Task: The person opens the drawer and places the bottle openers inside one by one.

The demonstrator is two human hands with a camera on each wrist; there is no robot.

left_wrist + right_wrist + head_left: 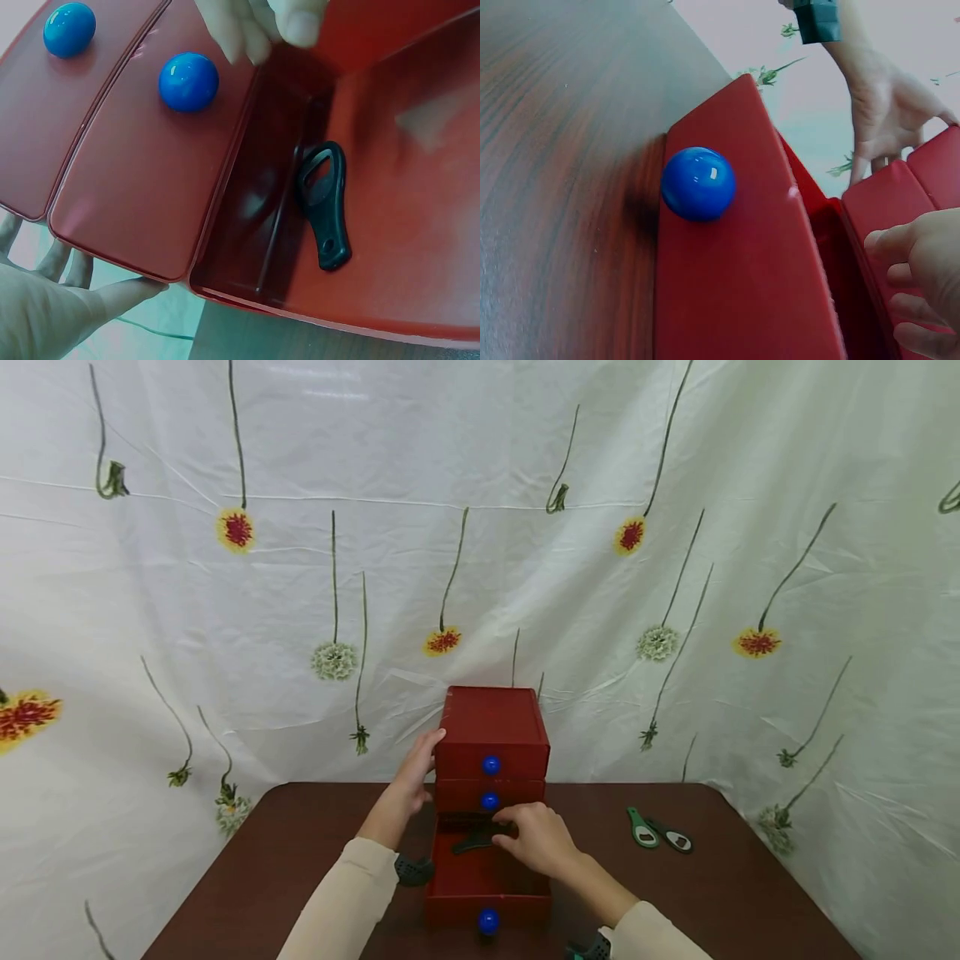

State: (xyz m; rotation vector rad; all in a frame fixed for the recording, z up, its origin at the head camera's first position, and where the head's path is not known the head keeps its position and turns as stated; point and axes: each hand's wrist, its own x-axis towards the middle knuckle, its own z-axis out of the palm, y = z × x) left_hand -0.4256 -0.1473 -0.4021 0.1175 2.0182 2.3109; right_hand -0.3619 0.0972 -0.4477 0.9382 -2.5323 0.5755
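A small red drawer cabinet (492, 718) with blue knobs stands on the table, its bottom drawer (420, 247) pulled out. Inside that drawer, near the back, lies a black bottle opener (324, 202). My left hand (408, 781) rests against the cabinet's left side, fingers spread along the upper drawers in the left wrist view. Over the open drawer hovers my right hand (536, 837), its fingers loosely bent and nothing between them. In the head view the right fingertips are close to the opener; the left wrist view shows them apart from it.
On the table's right side lie a green bottle opener (642, 828) and a dark bottle opener (672, 837), side by side. The dark brown table (720, 893) backs onto a white flower-patterned curtain (480, 577). The open drawer's front, with its blue knob (488, 922), juts toward me.
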